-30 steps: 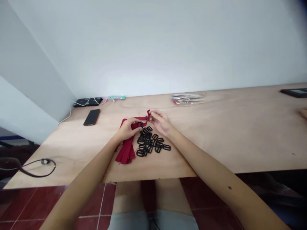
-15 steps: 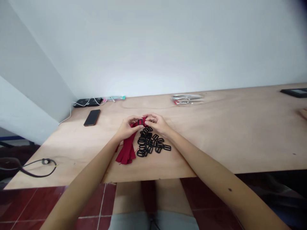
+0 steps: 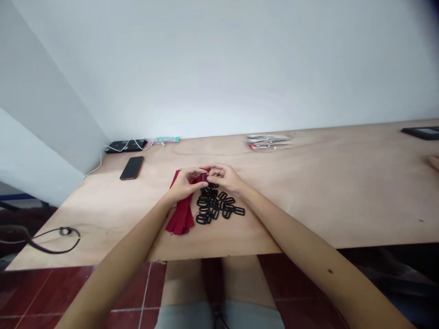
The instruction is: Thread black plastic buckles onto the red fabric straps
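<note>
Between my two hands is a black slider buckle with red strap showing through its opening. My left hand pinches the buckle from the left, thumb below and fingers above. My right hand is closed on the red strap at the buckle's right side; its fingers hide most of that end. Under and beside my left hand lies a bundle of red straps, fanned toward the table's front edge. A loose pile of several black slider buckles lies just below my hands.
On the wooden table a phone lies to the left. Behind it are black boxes with a white cable. Plastic packets lie near the wall. A dark device and part of another person's hand show at far right.
The buckle has shifted slightly right and down, and my left hand has followed it closer to the right hand. Less strap shows between my hands. The pile looks unchanged.
</note>
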A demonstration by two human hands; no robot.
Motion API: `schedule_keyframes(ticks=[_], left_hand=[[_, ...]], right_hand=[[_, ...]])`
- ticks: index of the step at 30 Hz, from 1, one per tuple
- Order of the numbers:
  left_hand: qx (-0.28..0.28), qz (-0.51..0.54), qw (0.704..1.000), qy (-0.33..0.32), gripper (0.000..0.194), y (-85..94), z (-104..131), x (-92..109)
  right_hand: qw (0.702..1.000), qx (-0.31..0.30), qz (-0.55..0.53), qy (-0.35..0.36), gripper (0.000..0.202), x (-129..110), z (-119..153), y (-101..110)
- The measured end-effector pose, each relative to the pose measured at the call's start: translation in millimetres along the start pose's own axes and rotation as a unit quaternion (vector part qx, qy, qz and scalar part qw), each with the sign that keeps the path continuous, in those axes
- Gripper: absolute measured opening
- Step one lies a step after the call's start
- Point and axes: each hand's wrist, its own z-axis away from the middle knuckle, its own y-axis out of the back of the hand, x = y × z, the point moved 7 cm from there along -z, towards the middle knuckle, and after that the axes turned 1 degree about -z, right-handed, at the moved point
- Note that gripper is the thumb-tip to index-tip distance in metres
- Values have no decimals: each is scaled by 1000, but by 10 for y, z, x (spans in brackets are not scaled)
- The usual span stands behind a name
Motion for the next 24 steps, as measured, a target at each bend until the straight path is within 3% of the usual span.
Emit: schedule_keyframes(ticks=[9,19,24], left_hand=[[12,16,1000,1,47,2,7,21],[27,21,999,2,49,22,9,22],[5,11,1000,0,47,-31,18,26]], right_hand=[[998,58,-21,-19,38,15,9,29],[998,23,-50,-16,32,-32,19,28],[994,46,-95,-37,40,-41,30,-3]])
